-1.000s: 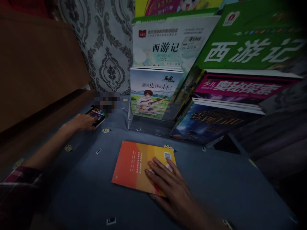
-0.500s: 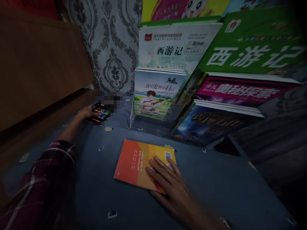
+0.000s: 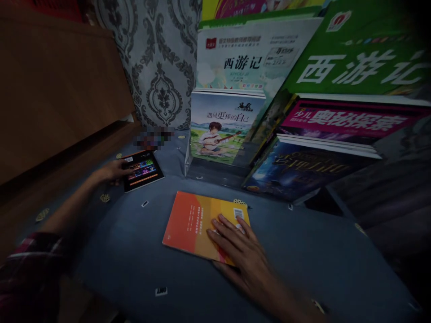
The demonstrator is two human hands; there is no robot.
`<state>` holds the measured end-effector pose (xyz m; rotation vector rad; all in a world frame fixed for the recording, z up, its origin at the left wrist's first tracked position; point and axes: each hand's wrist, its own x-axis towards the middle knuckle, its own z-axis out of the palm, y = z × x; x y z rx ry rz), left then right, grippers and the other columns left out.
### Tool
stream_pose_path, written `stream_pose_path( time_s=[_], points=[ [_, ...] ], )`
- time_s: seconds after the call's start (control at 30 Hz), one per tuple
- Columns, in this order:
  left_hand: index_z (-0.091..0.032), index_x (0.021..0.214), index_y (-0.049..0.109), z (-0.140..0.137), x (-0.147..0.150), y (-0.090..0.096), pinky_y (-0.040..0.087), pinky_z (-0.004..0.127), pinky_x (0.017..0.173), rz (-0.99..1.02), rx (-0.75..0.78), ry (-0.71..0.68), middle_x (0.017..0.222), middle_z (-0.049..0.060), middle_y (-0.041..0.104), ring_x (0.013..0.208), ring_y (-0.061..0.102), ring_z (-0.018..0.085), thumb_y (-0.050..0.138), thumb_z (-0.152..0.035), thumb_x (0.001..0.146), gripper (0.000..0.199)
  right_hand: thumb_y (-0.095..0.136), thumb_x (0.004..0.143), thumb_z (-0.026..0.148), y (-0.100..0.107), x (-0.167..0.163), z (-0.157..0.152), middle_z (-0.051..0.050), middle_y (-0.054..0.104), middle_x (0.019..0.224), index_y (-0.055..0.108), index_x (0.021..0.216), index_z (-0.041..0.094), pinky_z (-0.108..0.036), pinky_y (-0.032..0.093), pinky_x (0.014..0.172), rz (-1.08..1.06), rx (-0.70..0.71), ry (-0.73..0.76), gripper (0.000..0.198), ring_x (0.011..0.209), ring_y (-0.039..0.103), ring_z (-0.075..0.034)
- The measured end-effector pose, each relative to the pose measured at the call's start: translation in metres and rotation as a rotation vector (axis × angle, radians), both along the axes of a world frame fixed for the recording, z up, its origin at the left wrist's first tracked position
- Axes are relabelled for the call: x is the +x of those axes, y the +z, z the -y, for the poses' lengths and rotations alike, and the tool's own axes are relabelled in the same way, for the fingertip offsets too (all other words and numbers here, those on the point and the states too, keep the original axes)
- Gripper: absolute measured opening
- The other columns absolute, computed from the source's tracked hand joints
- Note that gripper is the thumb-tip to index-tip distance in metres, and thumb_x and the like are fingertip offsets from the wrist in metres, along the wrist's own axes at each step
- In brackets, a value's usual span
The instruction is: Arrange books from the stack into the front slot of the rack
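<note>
A thin orange-and-yellow book [image 3: 183, 224] lies on the table with its barcode side up. My right hand [image 3: 240, 251] rests on its right part, fingers stretched out flat and the thumb along the near edge. Further off to the left, a black book [image 3: 144, 172] with small colourful pictures and a barcode is on the tabletop. My left hand [image 3: 116, 171] holds it by its left edge, the fingertips over the cover and the thumb mostly hidden.
A clear stand [image 3: 218, 172] at the back holds upright books, among them a guitar-player cover [image 3: 218, 134] and a dark blue book [image 3: 299, 168]. A blurred-out item [image 3: 153, 138] lies behind the black book. A wooden panel [image 3: 60, 89] borders the left; the table [image 3: 128, 251] has a blue cloth.
My left hand has brought the black book slightly nearer, and more of its cover shows now. My right hand stays on the orange-and-yellow book. The view has shifted a little.
</note>
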<state>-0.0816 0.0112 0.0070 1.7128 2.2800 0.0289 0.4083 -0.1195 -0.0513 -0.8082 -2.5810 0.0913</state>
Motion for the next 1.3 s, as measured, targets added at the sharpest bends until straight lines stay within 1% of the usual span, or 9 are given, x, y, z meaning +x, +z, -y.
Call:
stream_pose_path(
  time_s=[0.1, 0.17, 0.33, 0.53, 0.73, 0.97, 1.07, 1.2, 1.3],
  points=[
    [-0.024, 0.127, 0.070, 0.002, 0.002, 0.011, 0.057, 0.036, 0.073, -0.140, -0.019, 0.046, 0.097, 0.009, 0.079, 0.087, 0.075, 0.031, 0.051, -0.068, 0.089, 0.062, 0.057, 0.101, 0.036, -0.002, 0.000, -0.001, -0.007, 0.056, 0.153, 0.043, 0.155, 0.027, -0.061, 0.037, 0.121, -0.009, 0.035, 0.003, 0.056, 0.145, 0.049, -0.028],
    [-0.025, 0.120, 0.073, -0.008, 0.008, 0.013, 0.056, 0.039, 0.083, -0.292, 0.092, 0.073, 0.117, 0.012, 0.076, 0.108, 0.071, 0.035, 0.050, -0.065, 0.090, 0.055, 0.056, 0.102, 0.037, -0.002, 0.001, -0.001, -0.008, 0.056, 0.153, 0.043, 0.156, 0.027, -0.060, 0.036, 0.122, -0.015, 0.057, 0.007, 0.056, 0.145, 0.049, -0.028],
    [-0.018, 0.145, 0.055, -0.041, 0.021, -0.010, 0.049, 0.036, 0.099, -0.254, 0.228, -0.075, 0.138, 0.014, 0.066, 0.124, 0.062, 0.031, 0.046, -0.053, 0.096, 0.061, 0.054, 0.103, 0.038, 0.000, -0.001, 0.000, -0.009, 0.057, 0.153, 0.047, 0.154, 0.026, -0.060, 0.037, 0.121, 0.013, 0.074, 0.001, 0.053, 0.145, 0.050, -0.028],
    [-0.020, 0.148, 0.053, -0.047, 0.015, -0.026, 0.044, 0.042, 0.104, -0.226, 0.190, -0.157, 0.137, 0.015, 0.064, 0.125, 0.059, 0.034, 0.043, -0.059, 0.096, 0.066, 0.049, 0.105, 0.042, -0.002, -0.011, -0.005, -0.011, 0.059, 0.150, 0.057, 0.144, 0.023, -0.066, 0.041, 0.115, 0.039, 0.076, -0.087, 0.045, 0.142, 0.052, -0.032],
    [-0.022, 0.143, 0.057, -0.027, 0.013, -0.014, 0.047, 0.041, 0.095, -0.211, 0.120, -0.139, 0.127, 0.017, 0.064, 0.120, 0.059, 0.038, 0.048, -0.076, 0.086, 0.078, 0.046, 0.105, 0.044, -0.001, -0.017, -0.011, -0.011, 0.057, 0.151, 0.056, 0.145, 0.023, -0.067, 0.042, 0.115, 0.067, 0.059, -0.142, 0.046, 0.144, 0.050, -0.033],
    [-0.024, 0.123, 0.063, 0.011, 0.020, 0.012, 0.048, 0.035, 0.080, -0.145, -0.015, -0.167, 0.113, 0.011, 0.071, 0.103, 0.066, 0.033, 0.057, -0.081, 0.075, 0.075, 0.047, 0.105, 0.044, -0.002, -0.015, -0.011, -0.010, 0.056, 0.153, 0.056, 0.146, 0.024, -0.064, 0.041, 0.116, 0.078, 0.054, -0.143, 0.047, 0.145, 0.048, -0.032],
    [-0.024, 0.124, 0.063, 0.016, 0.025, 0.017, 0.049, 0.038, 0.084, -0.164, -0.051, -0.145, 0.117, 0.011, 0.072, 0.106, 0.066, 0.035, 0.058, -0.081, 0.075, 0.076, 0.045, 0.105, 0.045, -0.004, -0.015, -0.011, -0.010, 0.056, 0.153, 0.056, 0.146, 0.025, -0.064, 0.039, 0.117, 0.064, 0.059, -0.146, 0.047, 0.145, 0.048, -0.031],
    [-0.020, 0.145, 0.051, 0.004, 0.034, 0.008, 0.041, 0.043, 0.109, -0.138, 0.028, -0.361, 0.150, 0.016, 0.054, 0.137, 0.050, 0.036, 0.057, -0.077, 0.078, 0.087, 0.043, 0.106, 0.045, -0.005, -0.015, -0.012, -0.010, 0.056, 0.153, 0.055, 0.147, 0.025, -0.063, 0.038, 0.118, 0.063, 0.076, -0.140, 0.047, 0.145, 0.048, -0.031],
    [-0.022, 0.154, 0.041, -0.012, 0.039, 0.002, 0.030, 0.042, 0.120, -0.054, -0.056, -0.503, 0.163, 0.013, 0.041, 0.150, 0.037, 0.032, 0.056, -0.074, 0.079, 0.092, 0.043, 0.106, 0.045, -0.004, -0.015, -0.011, -0.010, 0.056, 0.153, 0.055, 0.147, 0.024, -0.062, 0.039, 0.118, 0.074, 0.088, -0.136, 0.047, 0.145, 0.049, -0.030]
  ],
)
